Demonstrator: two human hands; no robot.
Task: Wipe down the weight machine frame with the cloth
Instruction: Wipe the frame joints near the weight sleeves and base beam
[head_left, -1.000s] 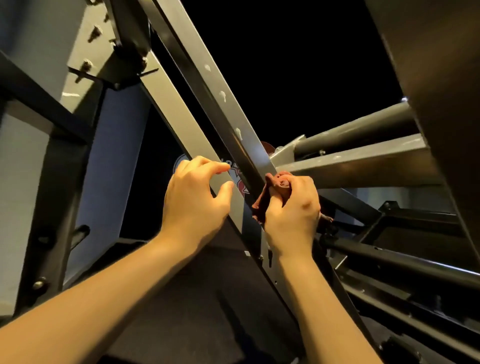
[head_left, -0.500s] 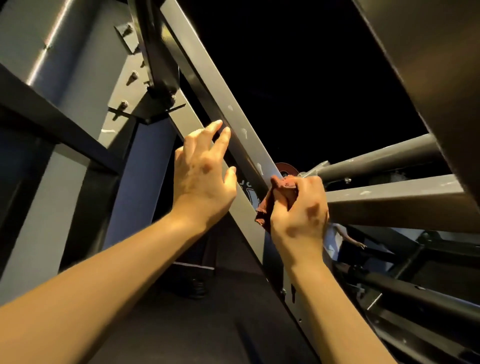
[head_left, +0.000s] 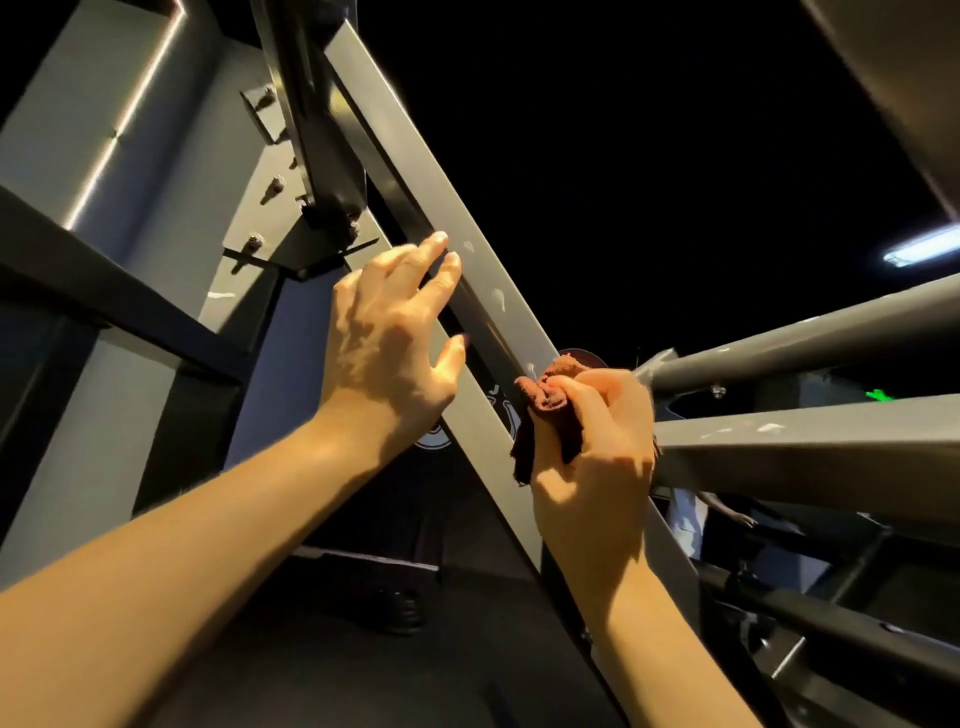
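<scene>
Clutches a bunched reddish-brown cloth in the right hand, fingers curled tight round it, and presses it against the slanted grey beam of the weight machine frame, right beside the joint where a round tube and a flat side bar meet it; rests the left hand higher on the same beam, fingers straight and spread, tips touching the metal, holding nothing. Shows white smears on the beam between the two hands; a bolted bracket plate at upper left; a lit ceiling lamp at far right.
</scene>
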